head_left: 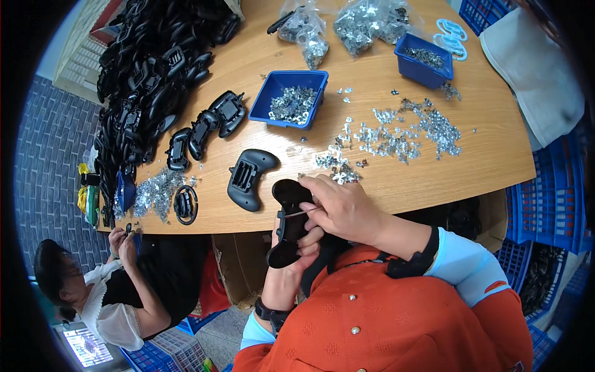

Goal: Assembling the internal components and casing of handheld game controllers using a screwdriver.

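Observation:
My left hand (pixel 296 259) is closed round a black game controller shell (pixel 286 249), held just off the table's front edge with its dark hollow side facing up. My right hand (pixel 341 208) pinches a thin metal tool (pixel 300 213), whose shaft crosses the middle of the shell. Whether its tip touches a part inside cannot be made out. Fingers of the right hand also rest near the shell's upper grip. Just beyond, on the table, lies another black controller (pixel 246 180) with an open slotted compartment.
Small metal clips (pixel 378 139) lie scattered beyond my right hand. Two blue bins (pixel 257 111) (pixel 427 75) and clear bags (pixel 359 28) hold more small parts. Black shells (pixel 145 80) are heaped at left. Another person (pixel 118 285) works at lower left. Blue crates (pixel 545 186) stand at right.

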Available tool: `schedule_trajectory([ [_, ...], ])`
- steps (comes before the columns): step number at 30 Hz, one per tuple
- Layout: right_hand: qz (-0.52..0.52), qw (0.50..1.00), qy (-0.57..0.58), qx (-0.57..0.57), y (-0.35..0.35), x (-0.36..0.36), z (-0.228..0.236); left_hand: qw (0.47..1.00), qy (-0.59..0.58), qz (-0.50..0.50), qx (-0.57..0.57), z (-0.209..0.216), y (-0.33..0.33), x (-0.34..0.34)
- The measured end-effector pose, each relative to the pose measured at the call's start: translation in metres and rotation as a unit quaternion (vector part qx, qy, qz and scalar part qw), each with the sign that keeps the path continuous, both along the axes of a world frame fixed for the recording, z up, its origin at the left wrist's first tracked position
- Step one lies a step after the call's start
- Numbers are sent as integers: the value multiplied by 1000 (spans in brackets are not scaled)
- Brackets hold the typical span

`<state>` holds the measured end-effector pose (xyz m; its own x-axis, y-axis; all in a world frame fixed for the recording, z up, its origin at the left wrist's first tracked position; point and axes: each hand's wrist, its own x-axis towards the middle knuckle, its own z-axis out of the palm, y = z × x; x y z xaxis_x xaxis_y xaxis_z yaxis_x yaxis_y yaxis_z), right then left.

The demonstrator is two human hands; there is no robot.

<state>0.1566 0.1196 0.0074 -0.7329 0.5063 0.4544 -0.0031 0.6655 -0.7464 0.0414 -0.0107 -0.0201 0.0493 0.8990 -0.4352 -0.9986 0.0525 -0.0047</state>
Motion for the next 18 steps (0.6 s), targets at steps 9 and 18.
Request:
schedule_trajectory([
  [9,-18,993,26,-115,14,11,3,994,-32,8,103,4,6,5],
  [18,-37,992,0,-120,23,27,-6,990,128,30,55,12,-13,-11],
])
